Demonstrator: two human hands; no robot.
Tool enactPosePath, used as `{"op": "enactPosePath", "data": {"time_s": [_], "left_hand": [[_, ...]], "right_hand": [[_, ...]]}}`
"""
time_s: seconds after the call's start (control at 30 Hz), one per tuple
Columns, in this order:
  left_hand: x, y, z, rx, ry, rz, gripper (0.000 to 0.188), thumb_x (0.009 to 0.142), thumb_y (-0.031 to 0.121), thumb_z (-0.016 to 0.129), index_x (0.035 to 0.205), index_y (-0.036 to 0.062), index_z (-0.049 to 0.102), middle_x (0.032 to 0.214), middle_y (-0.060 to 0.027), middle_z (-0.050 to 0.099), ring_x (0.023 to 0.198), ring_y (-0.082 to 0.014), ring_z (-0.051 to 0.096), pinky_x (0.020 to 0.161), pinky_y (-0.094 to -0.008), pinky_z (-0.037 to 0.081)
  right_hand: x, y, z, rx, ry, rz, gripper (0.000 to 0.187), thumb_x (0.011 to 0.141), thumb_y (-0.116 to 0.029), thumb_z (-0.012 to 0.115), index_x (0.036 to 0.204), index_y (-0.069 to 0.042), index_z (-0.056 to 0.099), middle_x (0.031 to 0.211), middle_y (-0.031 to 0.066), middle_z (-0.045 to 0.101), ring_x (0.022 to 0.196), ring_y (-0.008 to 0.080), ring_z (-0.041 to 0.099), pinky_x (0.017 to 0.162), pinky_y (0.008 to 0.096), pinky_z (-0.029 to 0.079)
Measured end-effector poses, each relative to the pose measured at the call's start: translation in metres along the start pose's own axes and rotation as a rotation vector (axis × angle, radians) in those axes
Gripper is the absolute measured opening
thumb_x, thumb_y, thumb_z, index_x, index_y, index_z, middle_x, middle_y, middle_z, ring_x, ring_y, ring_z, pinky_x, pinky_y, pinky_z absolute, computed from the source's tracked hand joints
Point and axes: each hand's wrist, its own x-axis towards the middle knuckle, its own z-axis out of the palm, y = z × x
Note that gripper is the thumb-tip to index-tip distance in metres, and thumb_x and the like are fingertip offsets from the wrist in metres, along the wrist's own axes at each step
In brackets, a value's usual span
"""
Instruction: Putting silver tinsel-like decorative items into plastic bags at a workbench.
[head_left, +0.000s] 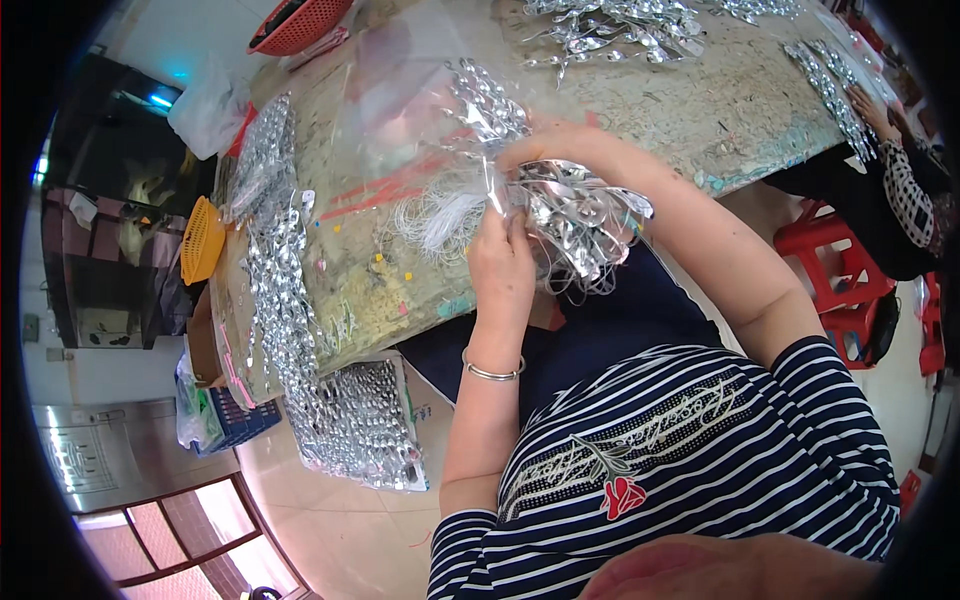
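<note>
Over the near table edge, both my hands are at a bunch of shiny silver twisted strands [580, 215], partly wrapped in clear plastic film. My left hand [502, 255], a bangle on its wrist, is closed on the bunch from below, thumb upward. My right hand [545, 148] curves over the bunch from the right, its fingers bent round it and their tips partly hidden. Above the hands, more silver twists [487, 105] stick out past the film. Beside my left hand lies a loose tangle of white string [440, 222]. A clear plastic bag [395, 95] lies flat beyond it.
Long silver strands [275, 270] hang over the table's left edge toward a silver pack [365, 425]. Further piles [620, 30] lie at the far side. A yellow basket [202, 240] stands left, a red basket [300, 25] far left. Another person's hand [872, 112] touches strands at right, near red stools [825, 260].
</note>
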Motion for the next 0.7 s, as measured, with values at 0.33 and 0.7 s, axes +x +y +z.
{"op": "enactPosePath", "data": {"time_s": [0.33,0.7], "left_hand": [[0.001,-0.016,-0.016,-0.135,0.03,0.0,0.046,0.093,0.002,0.053,0.137,-0.0006,0.04,0.088,-0.0166,0.069,0.069,-0.0282,0.068,0.062,-0.0378,0.053],[-0.009,-0.031,-0.022,-0.044,-0.027,0.099,0.044,0.091,0.004,0.056,0.134,0.0039,0.049,0.089,-0.0202,0.068,0.076,-0.0288,0.069,0.067,-0.0378,0.052]], "right_hand": [[0.002,0.007,0.016,-0.57,0.037,-0.034,0.097,0.067,-0.012,0.069,0.151,-0.008,0.021,0.123,0.0211,0.06,0.107,0.0267,0.062,0.09,0.0348,0.05],[0.048,-0.012,0.009,0.01,-0.048,-0.216,0.039,0.061,-0.007,0.077,0.099,-0.003,0.071,0.089,0.0149,0.071,0.085,0.0247,0.067,0.072,0.0358,0.052]]}}
